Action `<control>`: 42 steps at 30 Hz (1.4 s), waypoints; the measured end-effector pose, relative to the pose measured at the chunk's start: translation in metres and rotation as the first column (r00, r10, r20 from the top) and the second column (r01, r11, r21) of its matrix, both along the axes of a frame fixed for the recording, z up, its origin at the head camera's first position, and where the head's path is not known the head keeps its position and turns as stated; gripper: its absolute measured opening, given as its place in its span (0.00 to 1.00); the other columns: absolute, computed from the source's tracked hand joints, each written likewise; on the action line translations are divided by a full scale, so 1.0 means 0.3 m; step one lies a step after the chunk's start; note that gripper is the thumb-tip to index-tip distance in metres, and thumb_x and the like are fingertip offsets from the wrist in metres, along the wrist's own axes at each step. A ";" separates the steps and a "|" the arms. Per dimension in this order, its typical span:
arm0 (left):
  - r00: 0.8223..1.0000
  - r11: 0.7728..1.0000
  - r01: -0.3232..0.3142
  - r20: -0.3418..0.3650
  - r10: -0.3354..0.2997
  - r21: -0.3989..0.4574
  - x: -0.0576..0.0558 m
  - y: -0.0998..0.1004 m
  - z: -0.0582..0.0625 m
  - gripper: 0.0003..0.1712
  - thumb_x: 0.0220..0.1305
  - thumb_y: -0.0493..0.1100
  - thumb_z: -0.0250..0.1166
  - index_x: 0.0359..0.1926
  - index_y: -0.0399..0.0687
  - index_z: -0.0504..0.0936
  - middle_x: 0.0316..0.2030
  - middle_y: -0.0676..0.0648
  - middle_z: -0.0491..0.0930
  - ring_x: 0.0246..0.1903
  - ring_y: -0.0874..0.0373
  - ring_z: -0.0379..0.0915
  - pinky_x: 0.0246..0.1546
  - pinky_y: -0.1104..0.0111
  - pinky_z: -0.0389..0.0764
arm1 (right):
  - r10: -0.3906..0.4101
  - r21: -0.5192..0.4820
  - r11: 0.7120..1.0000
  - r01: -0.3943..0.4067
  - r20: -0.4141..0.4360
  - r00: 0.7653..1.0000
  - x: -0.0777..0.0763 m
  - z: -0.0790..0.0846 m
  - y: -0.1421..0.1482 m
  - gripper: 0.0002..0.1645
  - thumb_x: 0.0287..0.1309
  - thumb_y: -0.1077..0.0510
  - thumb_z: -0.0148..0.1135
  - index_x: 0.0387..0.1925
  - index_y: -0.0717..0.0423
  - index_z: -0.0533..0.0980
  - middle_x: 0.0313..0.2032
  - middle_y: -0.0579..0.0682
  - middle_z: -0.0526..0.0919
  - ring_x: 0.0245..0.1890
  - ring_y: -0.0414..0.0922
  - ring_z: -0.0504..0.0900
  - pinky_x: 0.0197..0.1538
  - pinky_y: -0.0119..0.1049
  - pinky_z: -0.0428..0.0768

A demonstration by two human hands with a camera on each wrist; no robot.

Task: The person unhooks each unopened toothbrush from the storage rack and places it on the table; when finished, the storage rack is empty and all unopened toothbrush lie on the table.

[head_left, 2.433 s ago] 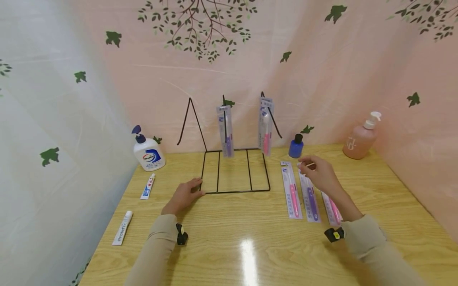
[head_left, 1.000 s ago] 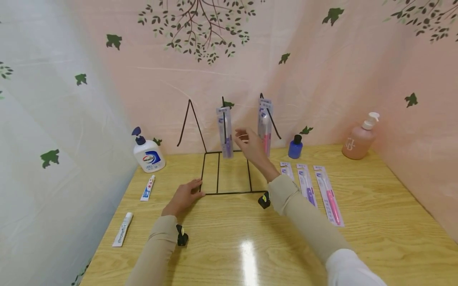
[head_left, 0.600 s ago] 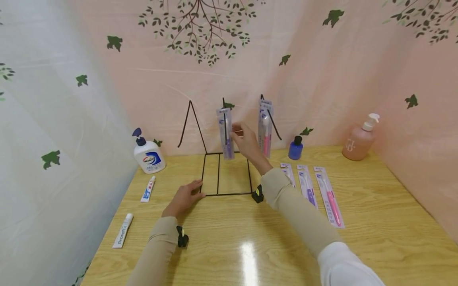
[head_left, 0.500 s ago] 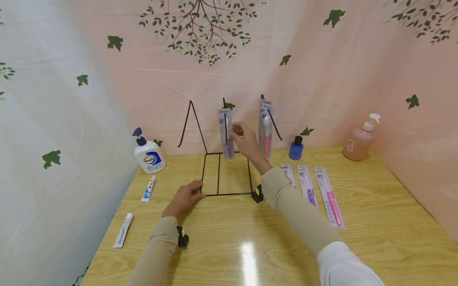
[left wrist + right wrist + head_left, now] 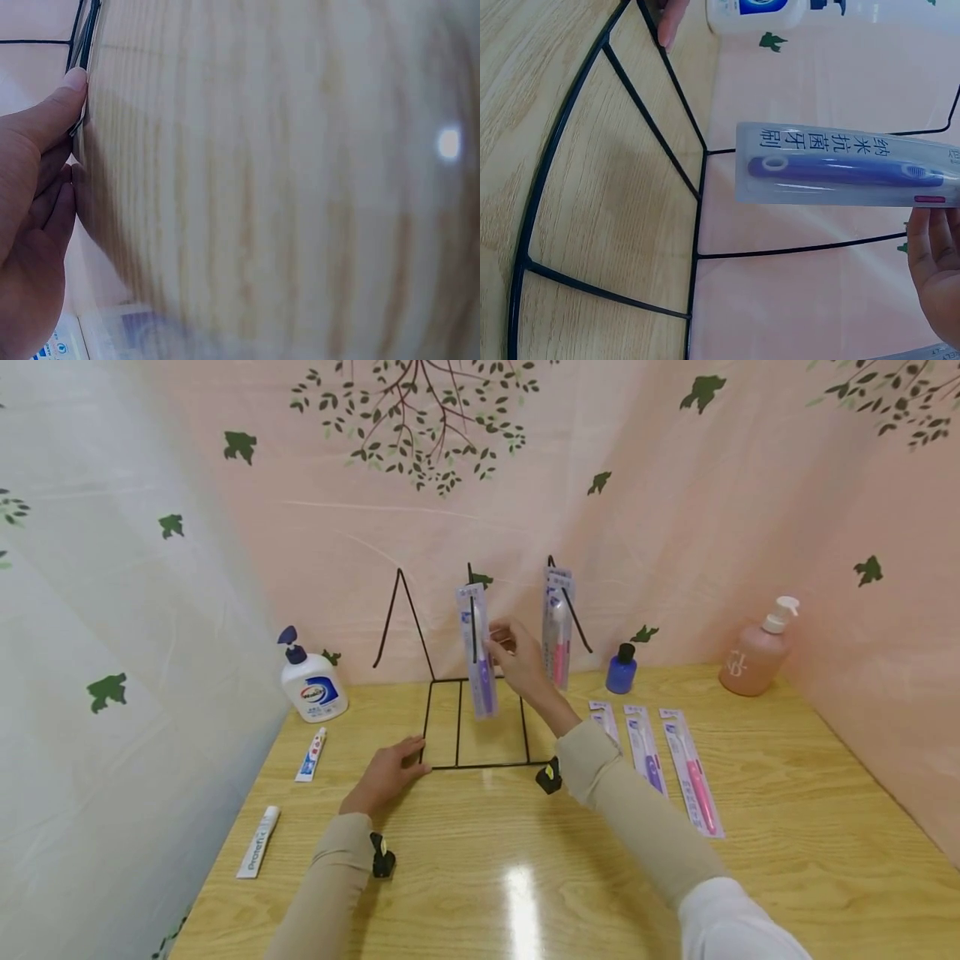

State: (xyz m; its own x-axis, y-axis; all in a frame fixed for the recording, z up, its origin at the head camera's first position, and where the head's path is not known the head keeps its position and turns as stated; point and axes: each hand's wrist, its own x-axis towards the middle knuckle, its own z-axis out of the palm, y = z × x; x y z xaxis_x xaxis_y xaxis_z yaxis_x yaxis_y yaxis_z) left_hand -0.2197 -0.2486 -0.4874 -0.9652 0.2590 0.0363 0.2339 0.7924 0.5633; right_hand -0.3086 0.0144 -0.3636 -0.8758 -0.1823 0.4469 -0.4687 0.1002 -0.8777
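In the head view my right hand pinches the side edge of a packaged purple toothbrush. The pack's top is at the middle hook of a black wire rack, and its lower end slants toward me. The right wrist view shows the fingertips at the edge of the same toothbrush pack. My left hand rests at the rack's front left corner, its thumb along the wire in the left wrist view. Packaged pink toothbrushes hang on the right hook; the left hook is bare.
Three packaged toothbrushes lie right of the rack, one partly under the right sleeve. A blue bottle and a pink pump bottle stand behind them. At left are a white pump bottle and two toothpaste tubes.
My right hand has gone from above the toothbrushes on the table to the rack's middle hook and taken hold of the purple pack, whose lower end has swung toward me. The left hand stays put.
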 end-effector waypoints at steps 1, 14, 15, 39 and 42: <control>1.000 1.000 -0.001 -0.001 0.001 0.001 0.000 0.001 0.000 0.34 0.63 0.49 0.64 0.67 0.42 0.68 0.68 0.41 0.64 0.69 0.42 0.56 0.69 0.49 0.60 | 0.004 0.005 1.000 -0.004 0.002 1.000 0.007 0.002 0.004 0.13 0.66 0.63 0.55 0.51 0.61 0.71 0.42 0.60 0.78 0.38 0.54 0.79 0.43 0.48 0.85; 1.000 1.000 -0.001 0.007 0.001 -0.014 0.005 0.007 0.004 0.33 0.64 0.49 0.63 0.68 0.42 0.67 0.68 0.41 0.63 0.69 0.41 0.56 0.68 0.48 0.60 | 0.048 0.084 0.995 -0.048 0.000 0.999 0.081 0.018 0.059 0.13 0.66 0.63 0.56 0.51 0.62 0.72 0.40 0.59 0.79 0.34 0.51 0.79 0.37 0.39 0.86; 1.000 1.000 -0.002 0.009 0.002 -0.012 0.006 0.007 0.005 0.34 0.64 0.49 0.63 0.68 0.42 0.67 0.68 0.41 0.63 0.69 0.41 0.56 0.68 0.48 0.60 | 0.055 0.086 0.995 -0.055 0.006 0.998 0.086 0.018 0.062 0.13 0.66 0.63 0.56 0.51 0.62 0.71 0.40 0.59 0.79 0.34 0.50 0.79 0.37 0.38 0.86; 0.999 1.000 -0.017 0.037 0.017 -0.001 0.005 0.006 0.008 0.34 0.64 0.49 0.64 0.68 0.44 0.67 0.69 0.41 0.63 0.70 0.42 0.55 0.69 0.49 0.60 | 0.162 0.116 0.980 -0.160 -0.006 0.987 0.215 0.004 0.115 0.15 0.66 0.61 0.56 0.53 0.59 0.72 0.39 0.57 0.79 0.34 0.49 0.80 0.38 0.50 0.85; 0.999 1.000 -0.014 0.040 0.014 0.005 0.007 0.009 0.010 0.34 0.64 0.49 0.63 0.68 0.44 0.66 0.69 0.42 0.63 0.70 0.42 0.55 0.69 0.49 0.59 | 0.172 0.126 0.977 -0.170 -0.007 0.985 0.226 0.004 0.123 0.14 0.66 0.61 0.56 0.53 0.59 0.72 0.39 0.56 0.80 0.34 0.48 0.81 0.37 0.45 0.85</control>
State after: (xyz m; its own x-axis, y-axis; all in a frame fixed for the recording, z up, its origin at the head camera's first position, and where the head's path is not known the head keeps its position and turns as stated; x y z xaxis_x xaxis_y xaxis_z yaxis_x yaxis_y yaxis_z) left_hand -0.2177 -0.2460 -0.4845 -0.9695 0.2452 -0.0011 0.1999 0.7926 0.5761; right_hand -0.2408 0.0514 -0.3624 -0.8193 -0.3836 0.4261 -0.5032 0.1250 -0.8551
